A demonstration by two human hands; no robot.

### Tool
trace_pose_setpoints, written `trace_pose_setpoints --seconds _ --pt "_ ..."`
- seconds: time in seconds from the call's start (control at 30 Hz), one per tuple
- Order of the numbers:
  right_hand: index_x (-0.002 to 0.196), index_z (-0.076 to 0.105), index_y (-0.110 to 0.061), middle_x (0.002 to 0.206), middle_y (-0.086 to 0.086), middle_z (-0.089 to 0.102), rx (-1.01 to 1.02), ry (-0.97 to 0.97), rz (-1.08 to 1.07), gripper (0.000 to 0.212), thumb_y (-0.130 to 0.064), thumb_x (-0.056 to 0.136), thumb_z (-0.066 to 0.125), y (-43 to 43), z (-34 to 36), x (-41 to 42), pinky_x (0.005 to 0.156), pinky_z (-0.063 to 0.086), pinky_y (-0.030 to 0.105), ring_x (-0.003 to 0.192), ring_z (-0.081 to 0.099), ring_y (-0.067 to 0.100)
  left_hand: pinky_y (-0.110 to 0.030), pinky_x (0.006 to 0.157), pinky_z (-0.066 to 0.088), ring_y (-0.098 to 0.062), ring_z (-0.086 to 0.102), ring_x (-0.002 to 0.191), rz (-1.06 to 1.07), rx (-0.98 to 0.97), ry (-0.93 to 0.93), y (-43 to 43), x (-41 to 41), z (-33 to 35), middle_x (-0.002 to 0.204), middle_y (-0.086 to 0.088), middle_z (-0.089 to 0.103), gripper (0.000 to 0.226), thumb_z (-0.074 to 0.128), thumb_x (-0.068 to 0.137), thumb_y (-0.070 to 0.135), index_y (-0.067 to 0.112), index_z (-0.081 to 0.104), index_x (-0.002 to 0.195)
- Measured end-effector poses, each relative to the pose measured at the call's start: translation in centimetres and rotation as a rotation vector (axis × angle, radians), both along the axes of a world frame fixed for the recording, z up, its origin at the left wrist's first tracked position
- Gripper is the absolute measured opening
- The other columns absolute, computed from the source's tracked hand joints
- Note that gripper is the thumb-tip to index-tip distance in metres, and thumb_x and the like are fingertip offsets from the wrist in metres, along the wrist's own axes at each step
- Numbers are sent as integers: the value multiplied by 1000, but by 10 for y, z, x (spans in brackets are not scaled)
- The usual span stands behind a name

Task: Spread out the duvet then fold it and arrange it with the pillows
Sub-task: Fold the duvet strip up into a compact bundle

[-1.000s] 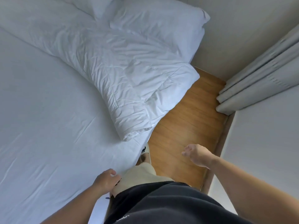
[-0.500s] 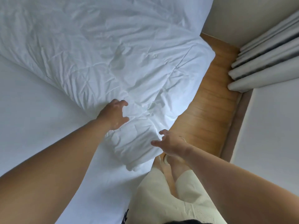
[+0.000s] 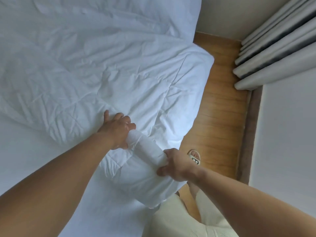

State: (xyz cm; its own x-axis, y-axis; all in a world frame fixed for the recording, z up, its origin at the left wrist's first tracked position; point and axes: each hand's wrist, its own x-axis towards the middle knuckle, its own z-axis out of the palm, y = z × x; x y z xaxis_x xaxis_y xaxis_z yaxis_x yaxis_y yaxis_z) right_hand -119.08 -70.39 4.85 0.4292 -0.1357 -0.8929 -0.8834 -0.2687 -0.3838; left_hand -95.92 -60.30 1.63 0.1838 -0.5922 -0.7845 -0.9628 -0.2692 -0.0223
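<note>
Both hands, hovering apart over the cloth half a sec ago, are now gripping the white quilted duvet (image 3: pixel 119 74): L hand (image 3: pixel 118 130) & R hand (image 3: pixel 176 165) are each clamping one end of a bunched roll of its near edge, and the camera is sitting closer in.

Nearest, cream ribbed trousers (image 3: pixel 179 219) are filling the bottom edge, w/ both bare forearms reaching out from the bottom corners. R hand is gripping the roll's near end by the bed's side, fingers (image 3: pixel 168 153) curling over the top & thumb tucking under, closed tight on the cloth. L hand is holding the roll's far end, fingers (image 3: pixel 127 120) wrapping round it, one outer finger sticking out straight onto the flat cloth. Roll is running btwn the two hands. Below it the duvet's corner is bulging, rounded, over the bed's edge by the knee.

Just right of R hand, toes in a white slipper w/ black marks (image 3: pixel 194 155) are showing on the orange-brown wood-plank floor (image 3: pixel 220 108).

Further out, rest of duvet is lying crumpled across most of the bed, its right corner overhanging the side. Smooth white bed sheet (image 3: pixel 20 142) is showing bare at left, beside the L forearm.

Along the floor's right side a brown skirting board (image 3: pixel 251 134) is meeting a pale grey wall (image 3: pixel 290 151). Grey-beige pleated curtain (image 3: pixel 273 48) is hanging in the far right corner. At the far top a white pillow (image 3: pixel 179 14) is peeking out past the duvet, white on white, edges hard to tell.
</note>
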Motion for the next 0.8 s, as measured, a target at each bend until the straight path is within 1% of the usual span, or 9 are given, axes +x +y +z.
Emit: trace_pose_setpoints --seconds 0.1,0.2,0.37,0.4,0.47,0.53,0.63,0.73,0.8 --pt "101 67 -28 93 -8 70 -113 -31 -22 38 -38 67 82 -66 37 -5 78 55 30 86 66 15 -65 111 9 -17 27 143 57 -112 4 -39 26 36 130 14 49 48 69 82 48 36 48 123" --pt "95 66 -29 87 -7 70 -207 -67 -18 40 -47 62 79 -117 62 -5 82 56 37 83 67 15 -65 113 8 -14 49 116 120 -208 -18 -84 48 67 99 13 58 23 63 88 44 34 49 102" --pt "85 61 -27 86 -4 67 -186 -138 27 32 -46 67 80 -187 64 8 75 57 40 81 65 20 -51 117 16 -12 57 106 143 -175 -33 -139 59 77 99 16 55 15 54 95 46 38 42 93" --pt "81 59 -30 85 -6 66 -165 -152 40 31 -47 66 79 -201 60 11 75 57 40 81 65 20 -44 113 23 -12 58 106 146 -177 -24 -147 60 77 99 16 56 15 55 94 46 38 43 92" --pt "78 55 -33 82 -11 61 -131 -170 78 30 -49 67 78 -233 53 18 77 56 40 82 62 17 -30 93 34 -14 62 101 126 -225 -25 -168 63 79 99 13 59 17 60 93 44 36 45 90" --pt "84 58 -31 82 -13 57 -98 -201 93 29 -47 71 79 -277 50 28 77 54 33 82 58 12 -27 76 32 -18 64 92 133 -295 -26 -201 72 84 91 11 59 17 64 91 42 32 50 88" --pt "93 64 -30 91 -13 64 -81 -259 91 30 -46 74 80 -359 55 50 77 50 27 87 61 11 -31 73 39 -21 65 86 177 -387 0 -268 95 88 87 10 57 18 70 88 39 25 60 91" --pt "100 66 -26 97 -10 68 -100 -286 79 42 -50 70 83 -447 33 82 85 54 37 91 64 14 -36 72 49 -29 66 82 223 -540 -37 -336 123 81 86 2 66 21 81 80 30 19 66 91" --pt "91 67 -27 90 -10 70 -95 -286 100 42 -55 65 85 -495 -4 110 83 56 42 85 65 14 -39 69 51 -32 67 79 223 -594 -90 -368 137 59 84 -3 67 25 84 76 24 16 66 92"
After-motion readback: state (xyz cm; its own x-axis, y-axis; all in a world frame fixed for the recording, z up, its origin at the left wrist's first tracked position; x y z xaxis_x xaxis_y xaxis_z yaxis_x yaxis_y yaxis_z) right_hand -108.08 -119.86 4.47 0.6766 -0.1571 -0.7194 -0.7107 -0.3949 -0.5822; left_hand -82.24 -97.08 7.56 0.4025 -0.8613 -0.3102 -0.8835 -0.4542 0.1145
